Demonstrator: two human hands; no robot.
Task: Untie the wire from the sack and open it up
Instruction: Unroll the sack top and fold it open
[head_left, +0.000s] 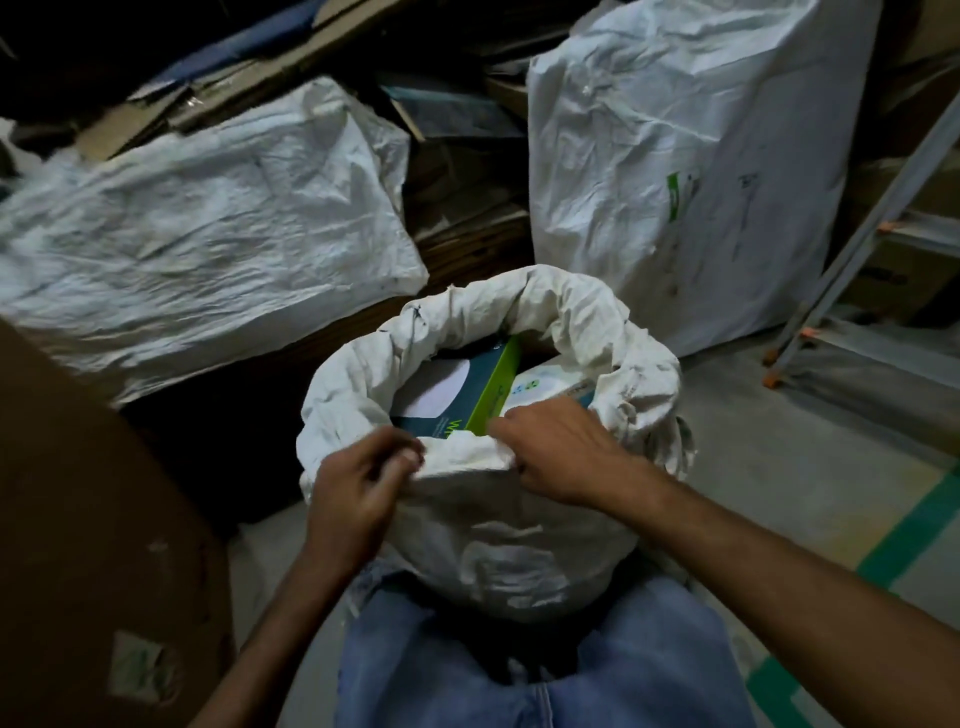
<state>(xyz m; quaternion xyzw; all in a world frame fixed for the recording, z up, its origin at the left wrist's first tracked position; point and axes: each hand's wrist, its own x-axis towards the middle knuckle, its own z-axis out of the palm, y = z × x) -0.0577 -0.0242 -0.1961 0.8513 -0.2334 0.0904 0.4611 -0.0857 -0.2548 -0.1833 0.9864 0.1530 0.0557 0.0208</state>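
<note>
A white woven sack (498, 525) stands upright between my knees, its mouth wide open and its rim rolled outward. Inside lie a teal and green box (467, 395) and a pale carton (545, 387). My left hand (358, 488) grips the near rim of the sack at its left, fingers curled into the cloth. My right hand (561, 447) grips the same near rim further right, fingers hooked over the edge into the mouth. A thin dark wire (415, 325) shows threaded through the far left rim.
A filled white sack (208, 234) lies on its side at the left, and a tall white sack (685, 156) stands at the right. A brown cardboard panel (93, 519) fills the near left. A metal ladder (872, 270) leans at the far right. Flattened cardboard is stacked behind.
</note>
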